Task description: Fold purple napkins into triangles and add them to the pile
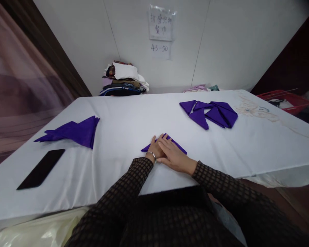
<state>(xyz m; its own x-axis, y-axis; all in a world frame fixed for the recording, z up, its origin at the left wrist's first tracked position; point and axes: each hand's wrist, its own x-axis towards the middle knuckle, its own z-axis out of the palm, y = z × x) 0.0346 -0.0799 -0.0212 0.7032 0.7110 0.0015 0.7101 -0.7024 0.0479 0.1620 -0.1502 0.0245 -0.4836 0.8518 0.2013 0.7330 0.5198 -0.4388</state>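
Purple cloth (179, 146) is lying on counter (134, 120); left hand (156, 149), right hand (175, 157) are overlapping flat over it, gripping nothing.

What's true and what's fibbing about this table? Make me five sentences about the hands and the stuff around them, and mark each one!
1. The right hand overlaps the left hand. True.
2. The bracelet is on the right wrist. False: the bracelet is on the left wrist.
3. A folded purple cloth lies under the hands. True.
4. The paper with numbers on the wall says 10-20. False: the numbers paper says 45-50.
5. The flat black thing is on the floor. False: the flat black thing lies on the white tablecloth.
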